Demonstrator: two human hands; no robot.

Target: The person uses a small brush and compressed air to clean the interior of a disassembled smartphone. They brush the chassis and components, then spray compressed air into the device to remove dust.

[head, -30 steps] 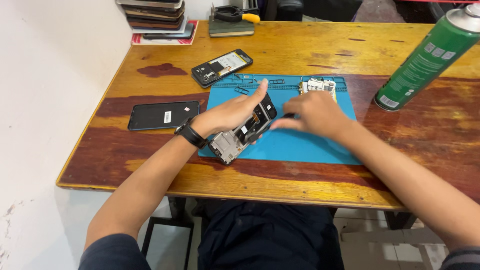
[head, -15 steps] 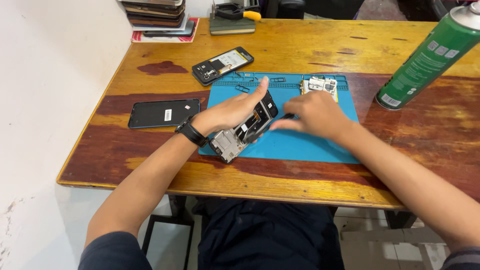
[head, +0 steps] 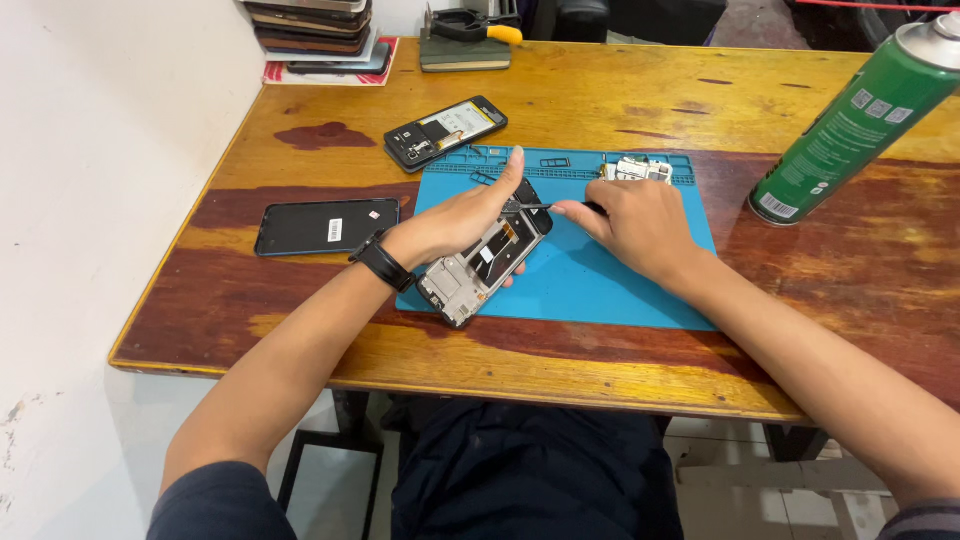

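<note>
My left hand (head: 462, 218) grips an opened phone frame (head: 480, 262), its inner parts exposed, tilted up over a blue work mat (head: 600, 285). A black band sits on that wrist. My right hand (head: 632, 224) pinches a thin dark tool (head: 535, 207) whose tip touches the upper end of the phone frame. Both hands meet over the middle of the mat.
A second opened phone (head: 445, 132) lies beyond the mat, and a black phone panel (head: 327, 226) lies left of it. Small loose phone parts (head: 636, 168) rest at the mat's far edge. A green spray can (head: 855, 118) lies right. Stacked phones (head: 318, 30) and pliers (head: 478, 25) sit at the back.
Both hands and the phone frame keep nearly the same place; the tool tip has shifted slightly along the frame's upper end.
</note>
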